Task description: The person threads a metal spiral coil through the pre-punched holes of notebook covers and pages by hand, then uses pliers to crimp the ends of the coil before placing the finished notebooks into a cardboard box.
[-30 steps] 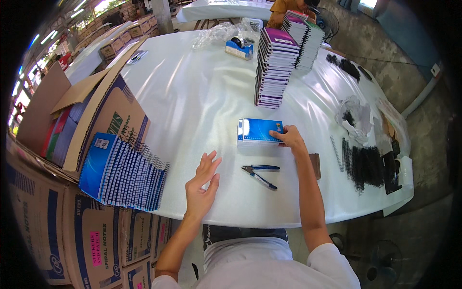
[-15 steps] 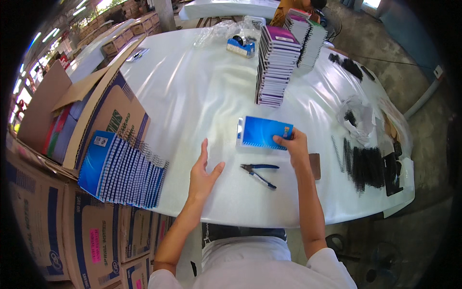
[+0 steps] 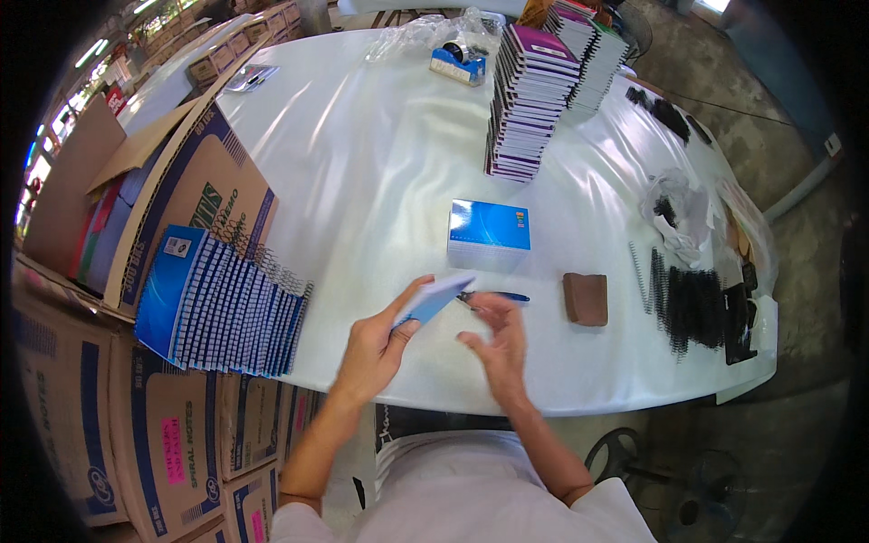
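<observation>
My left hand [image 3: 376,351] grips a thin blue notebook [image 3: 425,306], tilted up above the near part of the table, thumb on its face. Just right of it is my right hand [image 3: 498,342], slightly blurred, its fingers apart and holding nothing. Blue-handled pliers [image 3: 514,296] lie on the table beyond that hand, mostly hidden by it and the notebook. Farther off sits a short pile of blue-covered notebooks [image 3: 489,228] without visible coils. On the left, a slanting row of blue spiral notebooks [image 3: 231,308] with wire coils leans by an open carton [image 3: 226,185].
A brown block [image 3: 586,300] stands to the right. Black spiral coils [image 3: 692,308] lie in a heap near the right edge, beside a plastic bag [image 3: 674,217]. Tall stacks of purple-covered notebooks [image 3: 525,109] and a blue tape dispenser [image 3: 457,66] stand at the back.
My right hand has left the pile and come nearer and to the left. A blue notebook is now in my left hand. The brown block and the pile now show fully.
</observation>
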Demonstrator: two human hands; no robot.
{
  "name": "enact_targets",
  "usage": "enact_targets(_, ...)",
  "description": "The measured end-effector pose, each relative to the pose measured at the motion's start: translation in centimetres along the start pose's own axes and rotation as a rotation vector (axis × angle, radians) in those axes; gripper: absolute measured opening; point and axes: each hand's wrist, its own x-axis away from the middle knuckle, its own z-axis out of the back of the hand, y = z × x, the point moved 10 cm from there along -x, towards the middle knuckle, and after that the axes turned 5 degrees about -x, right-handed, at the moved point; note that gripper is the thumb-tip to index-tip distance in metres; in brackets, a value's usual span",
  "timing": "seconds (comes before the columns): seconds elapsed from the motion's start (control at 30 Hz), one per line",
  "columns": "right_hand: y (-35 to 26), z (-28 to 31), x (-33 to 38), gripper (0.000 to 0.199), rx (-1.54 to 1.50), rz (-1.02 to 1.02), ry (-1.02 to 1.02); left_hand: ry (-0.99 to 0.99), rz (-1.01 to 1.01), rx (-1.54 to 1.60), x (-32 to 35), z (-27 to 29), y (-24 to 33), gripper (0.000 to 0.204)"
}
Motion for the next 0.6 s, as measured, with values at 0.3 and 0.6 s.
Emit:
enact_targets(0.3,1.2,-3.1,0.5,0.092,0.137,0.138,-0.212,-0.216,-0.237,-0.828,-1.4,-4.6,1.0,0.054)
enact_targets(0.6,-7.8,22.5,-9.3,0.027,0.892,0.383,0.524,-0.350,-0.157,-0.841,-1.5,-5.6,0.5,0.052)
